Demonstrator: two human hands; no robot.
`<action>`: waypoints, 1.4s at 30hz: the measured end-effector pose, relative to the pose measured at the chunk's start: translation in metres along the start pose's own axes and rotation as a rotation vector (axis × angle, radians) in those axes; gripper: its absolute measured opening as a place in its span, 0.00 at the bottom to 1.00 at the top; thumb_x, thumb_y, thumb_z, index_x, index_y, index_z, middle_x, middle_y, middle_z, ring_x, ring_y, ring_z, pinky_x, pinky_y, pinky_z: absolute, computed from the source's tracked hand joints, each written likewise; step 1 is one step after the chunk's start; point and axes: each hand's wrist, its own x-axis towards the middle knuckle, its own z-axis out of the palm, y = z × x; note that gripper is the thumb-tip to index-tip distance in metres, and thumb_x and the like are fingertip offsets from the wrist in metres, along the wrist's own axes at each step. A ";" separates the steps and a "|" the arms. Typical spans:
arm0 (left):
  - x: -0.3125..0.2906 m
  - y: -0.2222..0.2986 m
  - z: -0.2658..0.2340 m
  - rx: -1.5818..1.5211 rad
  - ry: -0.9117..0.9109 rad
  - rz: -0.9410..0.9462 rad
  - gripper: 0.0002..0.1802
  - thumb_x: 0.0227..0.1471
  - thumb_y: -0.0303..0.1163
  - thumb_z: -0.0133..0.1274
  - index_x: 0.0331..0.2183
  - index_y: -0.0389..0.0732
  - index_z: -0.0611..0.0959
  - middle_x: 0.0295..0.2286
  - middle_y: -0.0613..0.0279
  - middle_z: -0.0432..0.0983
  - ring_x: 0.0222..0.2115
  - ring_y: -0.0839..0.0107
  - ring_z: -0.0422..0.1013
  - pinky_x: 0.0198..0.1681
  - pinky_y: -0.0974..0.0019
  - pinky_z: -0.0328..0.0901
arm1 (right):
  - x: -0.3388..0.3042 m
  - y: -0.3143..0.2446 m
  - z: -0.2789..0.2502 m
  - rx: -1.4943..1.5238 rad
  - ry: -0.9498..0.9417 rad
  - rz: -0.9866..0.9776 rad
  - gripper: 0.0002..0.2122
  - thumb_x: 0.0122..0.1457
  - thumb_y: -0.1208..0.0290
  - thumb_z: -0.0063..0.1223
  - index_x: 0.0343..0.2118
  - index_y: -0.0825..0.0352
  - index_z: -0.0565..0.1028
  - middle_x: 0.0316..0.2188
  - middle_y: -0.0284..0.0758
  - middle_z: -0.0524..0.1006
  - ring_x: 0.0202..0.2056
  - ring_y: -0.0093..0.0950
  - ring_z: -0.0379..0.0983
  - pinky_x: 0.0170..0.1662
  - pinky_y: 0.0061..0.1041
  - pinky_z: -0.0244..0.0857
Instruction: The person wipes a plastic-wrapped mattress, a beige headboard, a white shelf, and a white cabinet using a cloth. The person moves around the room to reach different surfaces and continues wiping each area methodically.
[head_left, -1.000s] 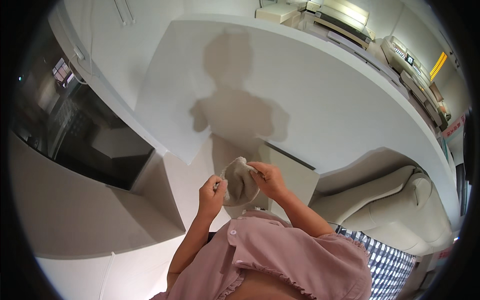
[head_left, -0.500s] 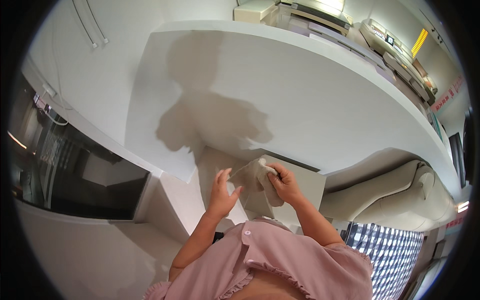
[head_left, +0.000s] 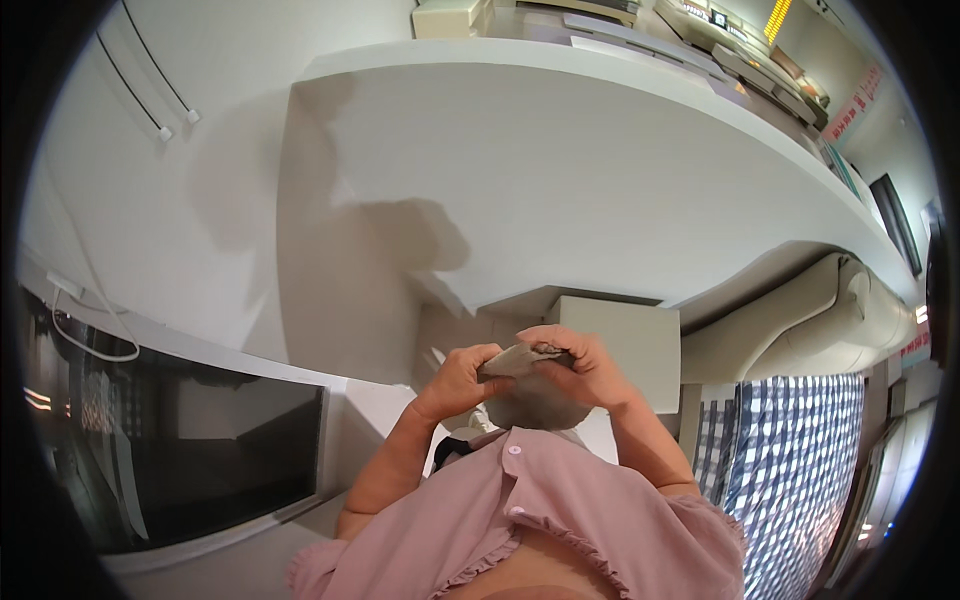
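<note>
Grey cloth (head_left: pixel 535 395) pinched in both grips, L hand (head_left: pixel 462 378) & R hand (head_left: pixel 590 365); white box (head_left: pixel 620 340) just behind

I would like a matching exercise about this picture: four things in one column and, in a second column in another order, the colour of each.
Things:
1. cloth held by both hands
2. shirt
3. screen
4. curtain

Colours:
a. black
b. pink
c. blue and white checks
d. grey

Pairs: 1-d, 2-b, 3-a, 4-c
</note>
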 end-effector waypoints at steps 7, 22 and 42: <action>-0.004 0.003 -0.046 -0.204 0.045 -0.047 0.07 0.50 0.27 0.60 0.32 0.35 0.80 0.22 0.68 0.71 0.25 0.82 0.62 0.29 0.72 0.61 | 0.021 -0.004 0.022 -0.148 -0.002 0.171 0.23 0.51 0.77 0.61 0.52 0.65 0.72 0.41 0.36 0.79 0.40 0.26 0.74 0.47 0.27 0.68; 0.022 0.001 -0.115 -0.144 0.508 0.031 0.07 0.51 0.26 0.60 0.32 0.35 0.79 0.19 0.73 0.67 0.22 0.84 0.58 0.24 0.75 0.57 | 0.137 0.085 -0.011 0.091 0.019 -0.002 0.17 0.54 0.87 0.47 0.47 0.66 0.74 0.39 0.28 0.76 0.43 0.21 0.71 0.50 0.25 0.65; 0.190 0.069 -0.152 -0.092 0.428 0.390 0.04 0.52 0.21 0.54 0.32 0.38 0.77 0.23 0.75 0.66 0.24 0.86 0.58 0.27 0.78 0.54 | 0.224 -0.024 -0.152 0.448 -0.071 -0.449 0.10 0.52 0.71 0.60 0.36 0.65 0.74 0.46 0.44 0.72 0.43 0.29 0.69 0.46 0.27 0.64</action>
